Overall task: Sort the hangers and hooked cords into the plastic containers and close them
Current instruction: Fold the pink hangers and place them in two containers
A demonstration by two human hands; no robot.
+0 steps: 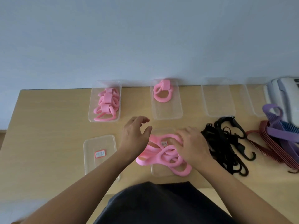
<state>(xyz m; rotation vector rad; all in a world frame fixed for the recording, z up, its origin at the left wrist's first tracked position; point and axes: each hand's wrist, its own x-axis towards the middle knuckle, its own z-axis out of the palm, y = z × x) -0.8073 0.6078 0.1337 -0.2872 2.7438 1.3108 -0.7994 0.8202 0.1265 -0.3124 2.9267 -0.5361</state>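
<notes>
A loose pile of pink hangers [161, 156] lies near the table's front edge, on top of a clear labelled lid [160, 172]. My right hand [191, 143] is on the pile's right side, its fingers curled into the pink loops. My left hand [135, 135] hovers at the pile's left edge with relaxed fingers, holding nothing. At the back left, a clear container [91, 113] holds several pink hangers. A second container [168, 116] behind the pile holds a pink hanger at its far end. Black hooked cords [226, 143] lie in a tangle right of my right hand.
Two empty clear containers [218, 101] [254, 102] stand at the back right. A clear lid [99, 162] with a red-bordered label lies near left. Dark red and purple hangers [278, 138] are stacked at the far right, by a white device [281, 92]. A wall backs the table.
</notes>
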